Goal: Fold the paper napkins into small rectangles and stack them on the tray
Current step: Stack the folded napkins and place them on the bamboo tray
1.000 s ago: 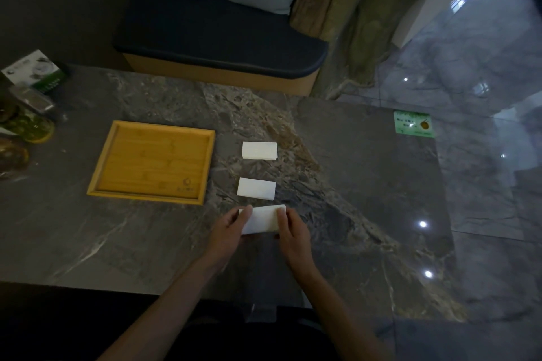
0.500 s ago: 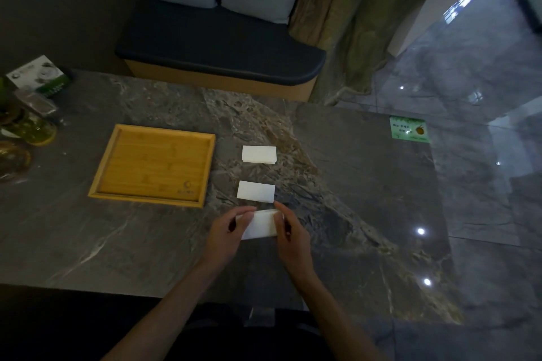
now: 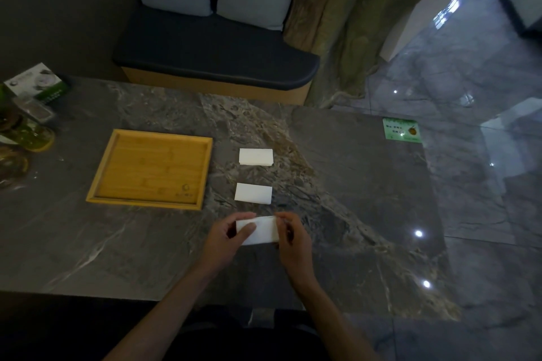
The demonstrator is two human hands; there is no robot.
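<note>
Both hands are on the folded napkin point(image 3: 259, 230) just in front of the person: left hand point(image 3: 224, 239) pinches its left end, right hand point(image 3: 293, 239) grips the right end. Two more folded napkins lie on the marble table point(image 3: 366, 184) at 12 o'clock, the nearer one point(image 3: 253, 193) and the farther one point(image 3: 256, 156). The wooden tray point(image 3: 102, 182) at about 10 o'clock has nothing in it.

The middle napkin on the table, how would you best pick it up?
The middle napkin lies flat, a folded rectangle, clear of the tray. Probably pinch one short end from the side, thumb sliding under the edge, since the table offers nothing to grip from above.
</note>
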